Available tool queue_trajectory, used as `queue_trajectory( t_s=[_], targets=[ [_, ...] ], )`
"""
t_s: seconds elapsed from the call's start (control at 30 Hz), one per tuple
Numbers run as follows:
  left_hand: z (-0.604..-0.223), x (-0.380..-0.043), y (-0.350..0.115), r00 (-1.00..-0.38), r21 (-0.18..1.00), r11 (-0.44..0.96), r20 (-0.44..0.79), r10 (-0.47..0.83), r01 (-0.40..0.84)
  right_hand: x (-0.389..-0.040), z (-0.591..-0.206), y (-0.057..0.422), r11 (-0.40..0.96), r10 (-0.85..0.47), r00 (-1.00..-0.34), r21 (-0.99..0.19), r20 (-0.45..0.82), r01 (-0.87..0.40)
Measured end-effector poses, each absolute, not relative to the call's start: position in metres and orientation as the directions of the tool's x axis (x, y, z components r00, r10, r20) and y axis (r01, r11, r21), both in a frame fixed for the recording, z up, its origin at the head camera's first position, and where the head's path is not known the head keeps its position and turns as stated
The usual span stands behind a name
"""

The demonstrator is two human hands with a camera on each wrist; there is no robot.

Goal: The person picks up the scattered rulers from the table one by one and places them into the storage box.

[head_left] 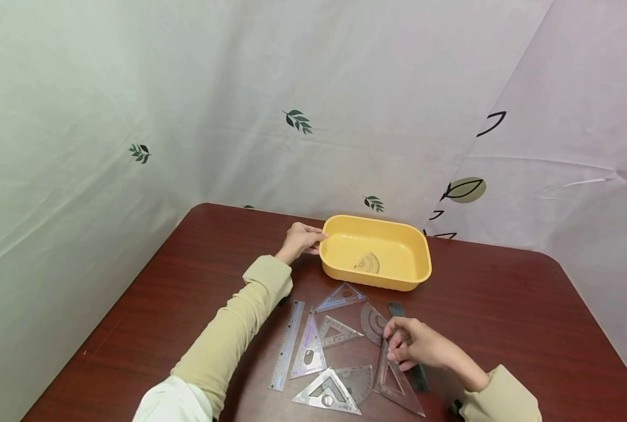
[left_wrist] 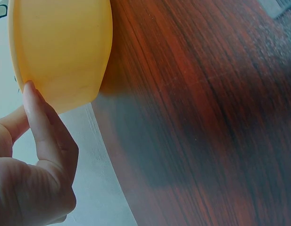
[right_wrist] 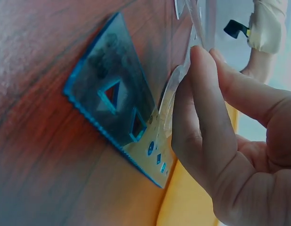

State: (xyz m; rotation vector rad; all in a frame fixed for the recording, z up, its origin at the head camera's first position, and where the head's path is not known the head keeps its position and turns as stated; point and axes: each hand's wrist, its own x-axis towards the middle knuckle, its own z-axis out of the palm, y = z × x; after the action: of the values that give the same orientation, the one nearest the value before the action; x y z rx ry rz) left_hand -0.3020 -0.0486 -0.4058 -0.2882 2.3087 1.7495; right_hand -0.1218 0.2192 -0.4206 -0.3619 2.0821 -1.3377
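My left hand [head_left: 300,239] pinches the left end of a yellow basin [head_left: 398,252], its thumb and fingers at the rim in the left wrist view. A clear protractor [head_left: 368,262] lies inside the basin. At the right of the spread of drawing tools, my right hand [head_left: 416,343] pinches the upper corner of a clear set square [head_left: 405,400]. That set square leans up from the table, and its thin edge [right_wrist: 197,21] shows between thumb and fingers in the right wrist view. Partly hidden under this hand is a dark green stencil ruler [head_left: 421,378].
Left of the right hand lie a straight ruler [head_left: 286,349], a purple-marked set square [head_left: 305,349], several other set squares and two clear protractors, some overlapping. They rest on a dark red wooden table [head_left: 503,305]. Behind its far edge hangs a pale leaf-print sheet [head_left: 229,117].
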Motion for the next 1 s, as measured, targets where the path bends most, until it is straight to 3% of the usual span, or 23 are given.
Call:
queue_trajectory(
  t_s=[0.47,1.0],
  targets=[
    [-0.406,-0.302,-0.048,-0.956,0.919,0.271,-0.293,-0.016,-0.287,-0.132,-0.412,0.221,0.403,-0.562,-0.764,-0.912,-0.316,0.08],
    [-0.406,-0.302,-0.049,-0.956,0.917,0.278,-0.294,-0.013,-0.286,-0.146,-0.388,0.216,0.404,-0.501,-0.816,-0.912,-0.288,0.073]
  ],
)
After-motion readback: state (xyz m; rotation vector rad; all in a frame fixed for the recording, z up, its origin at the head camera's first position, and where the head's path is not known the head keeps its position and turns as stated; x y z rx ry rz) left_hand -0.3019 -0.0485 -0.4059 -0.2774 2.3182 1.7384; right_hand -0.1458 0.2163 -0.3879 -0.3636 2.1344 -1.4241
